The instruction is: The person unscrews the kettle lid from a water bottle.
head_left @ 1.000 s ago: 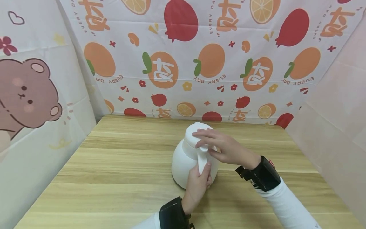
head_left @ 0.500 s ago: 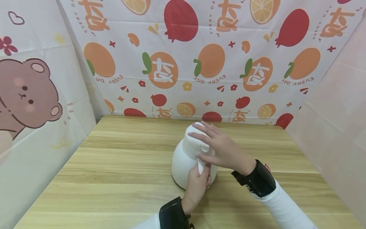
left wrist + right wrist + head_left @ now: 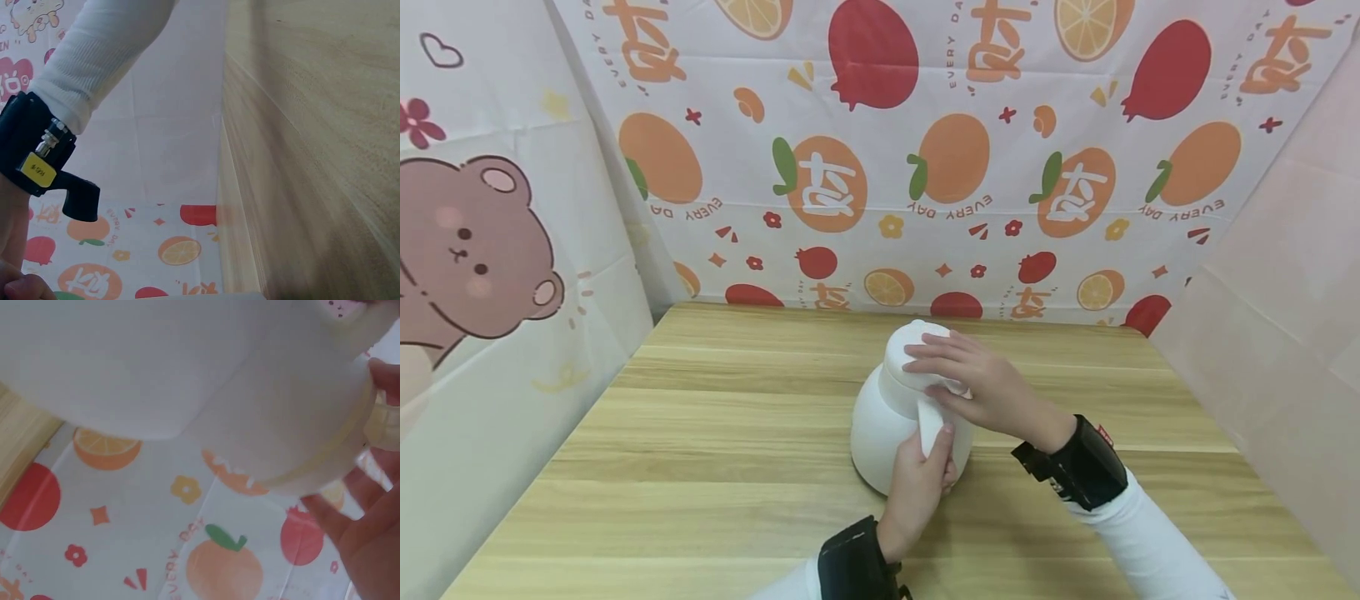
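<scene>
A white jug [image 3: 876, 442], round-bellied with a narrower neck, stands upright on the wooden table. My left hand [image 3: 913, 487] grips its handle [image 3: 929, 423], thumb lying on top near the lower end. Over the white lid [image 3: 904, 350] my right hand [image 3: 992, 387] reaches from the right, fingers across the top and thumb by the handle's upper end. In the right wrist view, thumb and fingers span opposite sides of the lid, the palm apart from it, with a small lever [image 3: 384, 427] between. The left wrist view catches little of the left hand [image 3: 25, 284].
The wooden table [image 3: 722, 450] reaches back to a fruit-print cloth [image 3: 891, 179]. A cloth with a bear print [image 3: 475, 250] hangs on the left, a plain pale one [image 3: 1285, 333] on the right. Both wrists wear black straps.
The lid's lever has shifted right, away from the handle. My right hand spread and moved left, then drew back slightly over the lid. My left hand and the jug's body stay put.
</scene>
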A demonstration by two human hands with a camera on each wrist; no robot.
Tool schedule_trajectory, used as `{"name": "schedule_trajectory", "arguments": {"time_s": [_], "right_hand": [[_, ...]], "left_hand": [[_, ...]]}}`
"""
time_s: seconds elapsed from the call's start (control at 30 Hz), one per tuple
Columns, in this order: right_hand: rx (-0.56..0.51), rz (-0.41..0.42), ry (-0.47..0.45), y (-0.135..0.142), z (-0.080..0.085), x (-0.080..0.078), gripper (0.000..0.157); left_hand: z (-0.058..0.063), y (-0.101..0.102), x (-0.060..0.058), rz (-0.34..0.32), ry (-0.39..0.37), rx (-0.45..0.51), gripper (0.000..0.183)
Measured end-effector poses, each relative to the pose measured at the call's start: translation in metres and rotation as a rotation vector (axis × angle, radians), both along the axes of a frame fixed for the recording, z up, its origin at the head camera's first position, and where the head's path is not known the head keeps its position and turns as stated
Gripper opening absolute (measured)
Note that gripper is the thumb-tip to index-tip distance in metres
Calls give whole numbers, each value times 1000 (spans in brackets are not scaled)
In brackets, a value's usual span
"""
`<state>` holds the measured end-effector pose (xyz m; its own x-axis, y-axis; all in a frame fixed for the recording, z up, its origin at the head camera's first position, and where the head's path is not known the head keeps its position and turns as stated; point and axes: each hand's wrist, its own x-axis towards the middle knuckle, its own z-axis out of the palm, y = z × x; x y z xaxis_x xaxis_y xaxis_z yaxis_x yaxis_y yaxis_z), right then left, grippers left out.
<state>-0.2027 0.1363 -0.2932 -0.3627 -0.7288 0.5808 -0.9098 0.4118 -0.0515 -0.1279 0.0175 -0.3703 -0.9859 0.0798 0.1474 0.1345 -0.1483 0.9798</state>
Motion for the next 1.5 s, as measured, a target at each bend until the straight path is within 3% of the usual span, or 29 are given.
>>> {"name": "schedule_trajectory", "arguments": {"time_s": [0.33, 0.57, 0.67, 0.83, 0.93, 1.2, 1.5], "right_hand": [[13, 102, -23, 16, 1, -8, 33], [2, 109, -91, 21, 2, -8, 33], [8, 59, -70, 17, 2, -5, 35], [41, -118, 11, 5, 2, 1, 54], [39, -182, 25, -2, 0, 2, 58], [31, -233, -7, -10, -3, 1, 56], [-1, -221, -73, -10, -6, 0, 53]], "left_hand": [[0, 0, 1, 0, 24, -5, 41], [0, 0, 1, 4, 21, 0, 39], [0, 0, 1, 7, 11, -1, 39], [0, 0, 0, 20, -3, -8, 38], [0, 0, 1, 31, -5, -9, 38], [0, 1, 3, 26, -11, -2, 42], [0, 1, 5, 1, -9, 8, 42]]}}
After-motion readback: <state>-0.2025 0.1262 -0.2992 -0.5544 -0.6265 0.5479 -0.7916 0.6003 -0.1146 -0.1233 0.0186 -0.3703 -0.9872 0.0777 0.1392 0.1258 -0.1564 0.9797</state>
